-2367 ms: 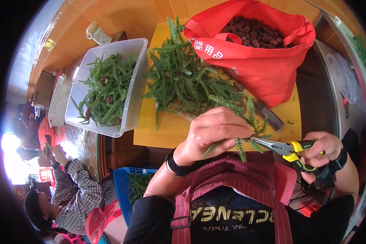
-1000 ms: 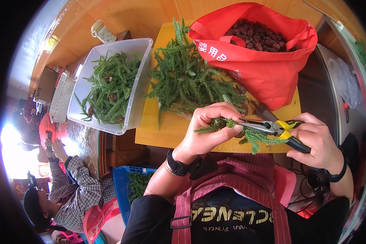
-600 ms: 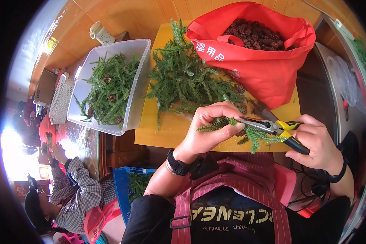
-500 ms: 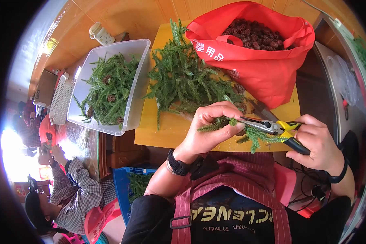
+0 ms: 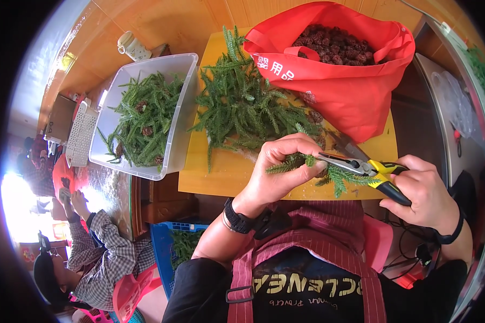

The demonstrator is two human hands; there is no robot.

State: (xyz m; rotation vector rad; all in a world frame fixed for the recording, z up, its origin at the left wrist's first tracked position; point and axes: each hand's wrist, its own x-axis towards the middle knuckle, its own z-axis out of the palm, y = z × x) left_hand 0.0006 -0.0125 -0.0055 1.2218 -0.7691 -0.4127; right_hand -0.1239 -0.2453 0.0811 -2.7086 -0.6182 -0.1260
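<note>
Here a green sprig (image 5: 293, 161) is pinched in the left hand (image 5: 277, 172) above the yellow board's (image 5: 221, 177) near edge — its stem met by the cutters (image 5: 361, 168), whose yellow-and-black handles are gripped in the right hand (image 5: 423, 191).

Glossy clear plastic tub (image 5: 180, 116), matt red cloth bag (image 5: 355, 89), smooth yellow wooden board (image 5: 221, 175) and dull metal pliers (image 5: 355, 166) (rubbery yellow-black grips).
</note>
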